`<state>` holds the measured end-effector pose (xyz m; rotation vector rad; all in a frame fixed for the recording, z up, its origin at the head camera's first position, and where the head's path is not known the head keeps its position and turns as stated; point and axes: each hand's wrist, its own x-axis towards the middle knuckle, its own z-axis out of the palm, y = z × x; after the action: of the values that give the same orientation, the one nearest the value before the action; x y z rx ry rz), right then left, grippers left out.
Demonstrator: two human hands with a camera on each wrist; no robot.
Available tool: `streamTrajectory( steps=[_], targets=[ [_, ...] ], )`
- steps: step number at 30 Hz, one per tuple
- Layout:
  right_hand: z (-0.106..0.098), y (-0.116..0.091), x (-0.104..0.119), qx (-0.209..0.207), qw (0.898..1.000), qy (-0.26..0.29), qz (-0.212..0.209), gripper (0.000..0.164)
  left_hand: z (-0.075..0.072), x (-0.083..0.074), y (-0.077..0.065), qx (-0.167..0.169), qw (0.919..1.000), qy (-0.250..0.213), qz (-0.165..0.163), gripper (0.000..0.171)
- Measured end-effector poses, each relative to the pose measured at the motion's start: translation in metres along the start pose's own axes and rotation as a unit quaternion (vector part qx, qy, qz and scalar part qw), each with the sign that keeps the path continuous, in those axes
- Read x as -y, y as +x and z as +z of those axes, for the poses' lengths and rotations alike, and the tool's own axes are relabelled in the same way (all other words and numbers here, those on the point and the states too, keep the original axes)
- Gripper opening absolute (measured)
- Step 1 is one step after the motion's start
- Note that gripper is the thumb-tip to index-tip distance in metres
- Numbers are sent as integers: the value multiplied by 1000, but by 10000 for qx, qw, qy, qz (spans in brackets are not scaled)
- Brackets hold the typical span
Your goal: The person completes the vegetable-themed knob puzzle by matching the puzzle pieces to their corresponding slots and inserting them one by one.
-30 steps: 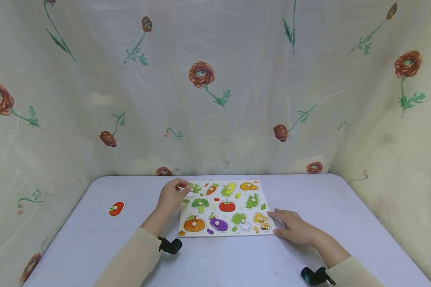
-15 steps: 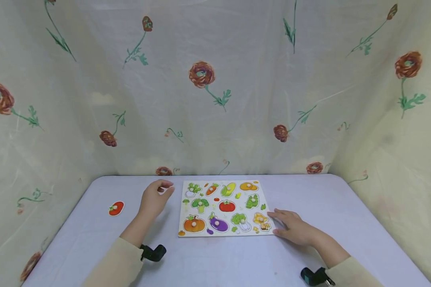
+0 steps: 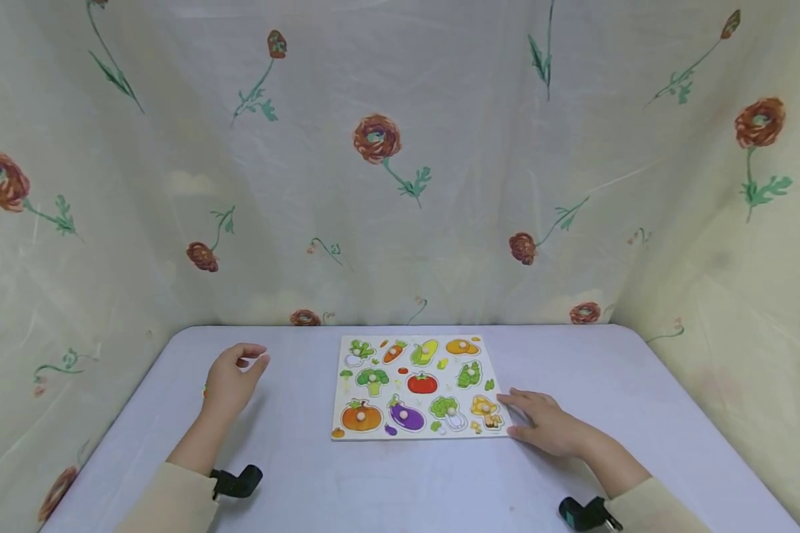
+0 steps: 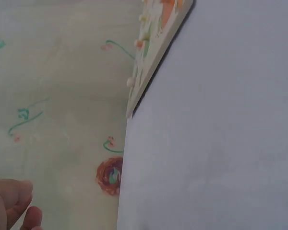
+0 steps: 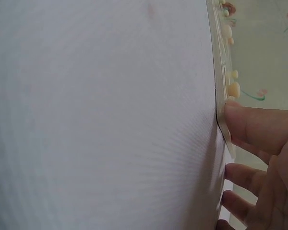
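In the head view a white peg puzzle board with vegetable pictures and small knobs lies on the table. My left hand hovers left of it, fingers bent loosely, nothing between thumb and fingertips. Behind that hand only a sliver shows of a red puzzle piece; the rest is hidden. My right hand rests at the board's right edge. In the right wrist view its thumb touches the board's corner, the other fingers spread beyond. The left wrist view catches a few left fingertips at its lower corner.
The table has a white cover and stands against a flower-printed curtain at the back and sides. Black wrist cameras sit on the left cuff and the right cuff.
My left hand has moved away from the board's upper left corner, leftward across the table, and now covers most of the red piece. The right hand and the board stay put.
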<state>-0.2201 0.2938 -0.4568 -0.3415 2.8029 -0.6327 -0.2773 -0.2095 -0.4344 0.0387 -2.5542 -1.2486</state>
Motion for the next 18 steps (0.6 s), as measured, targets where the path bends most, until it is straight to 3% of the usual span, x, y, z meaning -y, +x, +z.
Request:
streamTrajectory(
  steps=[9, 18],
  targets=[
    [2, 1, 0, 18, 10000, 31, 9, 62, -27, 31, -3, -129, 9995, 217, -215, 28],
    [0, 0, 0, 5, 10000, -30, -80, 62, -43, 57, -1, 128, 9973, 256, -681, 35]
  ],
)
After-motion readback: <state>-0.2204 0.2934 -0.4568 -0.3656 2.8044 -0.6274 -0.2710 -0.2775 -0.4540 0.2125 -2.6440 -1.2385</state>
